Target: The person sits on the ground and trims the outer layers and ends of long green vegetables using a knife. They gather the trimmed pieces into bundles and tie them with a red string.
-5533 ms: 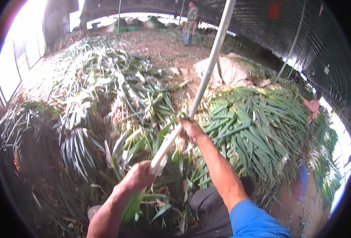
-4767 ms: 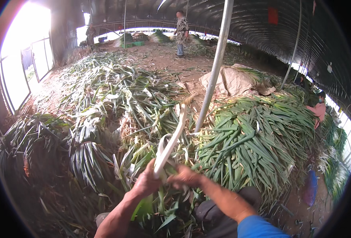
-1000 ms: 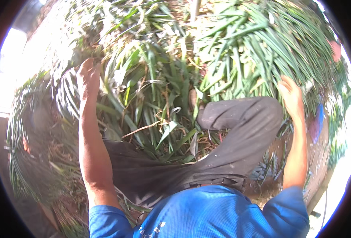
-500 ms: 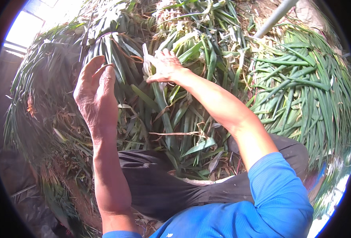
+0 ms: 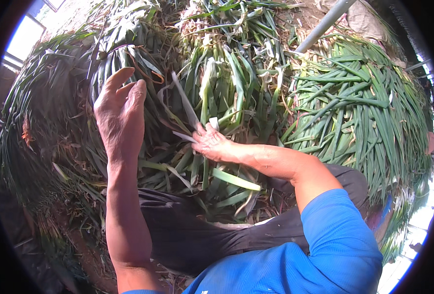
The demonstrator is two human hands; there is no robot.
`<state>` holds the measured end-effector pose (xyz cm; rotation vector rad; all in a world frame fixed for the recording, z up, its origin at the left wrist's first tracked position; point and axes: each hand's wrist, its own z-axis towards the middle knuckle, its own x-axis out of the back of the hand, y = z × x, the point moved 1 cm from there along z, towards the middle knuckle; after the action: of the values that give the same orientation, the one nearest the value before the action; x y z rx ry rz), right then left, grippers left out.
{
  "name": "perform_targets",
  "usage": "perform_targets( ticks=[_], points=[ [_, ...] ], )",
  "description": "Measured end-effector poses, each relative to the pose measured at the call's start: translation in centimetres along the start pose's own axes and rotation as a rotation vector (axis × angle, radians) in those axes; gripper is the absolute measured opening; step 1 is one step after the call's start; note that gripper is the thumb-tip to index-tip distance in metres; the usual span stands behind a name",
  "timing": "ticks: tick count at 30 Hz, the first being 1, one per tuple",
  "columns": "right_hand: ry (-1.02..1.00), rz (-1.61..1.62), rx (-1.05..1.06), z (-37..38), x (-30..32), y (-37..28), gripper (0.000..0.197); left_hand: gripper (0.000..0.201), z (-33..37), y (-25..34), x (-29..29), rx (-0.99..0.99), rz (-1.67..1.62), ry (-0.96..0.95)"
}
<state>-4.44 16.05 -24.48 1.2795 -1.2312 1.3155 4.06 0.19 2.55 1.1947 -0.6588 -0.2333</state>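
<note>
My left hand (image 5: 121, 110) is raised at the left, above long green onion leaves (image 5: 110, 56). Its thumb and a finger curve upward with a gap between their tips, and nothing shows in that gap; the other fingers are hidden. Lower and nearer the middle, my right hand (image 5: 213, 144) has its fingers bent around pale, dry leaf strips (image 5: 185, 100), which stick out past the fingertips. Loose trimmed leaves lie beneath it, among them a light green leaf piece (image 5: 236, 180) close to my lap.
A heap of green onions (image 5: 354, 103) rises at the right, and another dark green heap (image 5: 40, 108) at the left. Between them at the back are more green onions (image 5: 222, 73). A grey pole (image 5: 325, 27) slants in at the upper right. My crossed legs (image 5: 178, 230) border the near side.
My right hand has come nearer to me, its spread fingers now bent, with pale strips moving along. A light green leaf piece now shows below it. My left hand keeps nearly the same pose.
</note>
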Motion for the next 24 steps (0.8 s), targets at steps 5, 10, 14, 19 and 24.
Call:
perform_targets(
  ticks=[5,10,14,19,24],
  points=[
    [0.225,0.052,0.03,-4.2,0.0,-1.7,0.014,0.043,0.1,-0.5,-0.1,-0.027,0.034,-0.056],
    [-0.114,1.106,-0.467,-9.9,3.3,-5.0,0.028,0.041,0.8,-1.4,0.1,-0.054,0.041,-0.036],
    [-0.365,0.65,-0.147,-14.2,3.2,-4.7,0.03,0.038,1.2,-1.5,-0.6,-0.096,0.089,-0.074],
    [-0.31,0.916,-0.129,-13.6,11.4,4.4,0.047,0.041,1.9,-1.6,-0.7,-0.138,0.142,-0.049],
    [-0.406,1.042,-0.558,-16.5,16.2,11.6,0.041,0.035,2.3,-1.7,-0.5,-0.037,0.028,-0.075]
  ],
)
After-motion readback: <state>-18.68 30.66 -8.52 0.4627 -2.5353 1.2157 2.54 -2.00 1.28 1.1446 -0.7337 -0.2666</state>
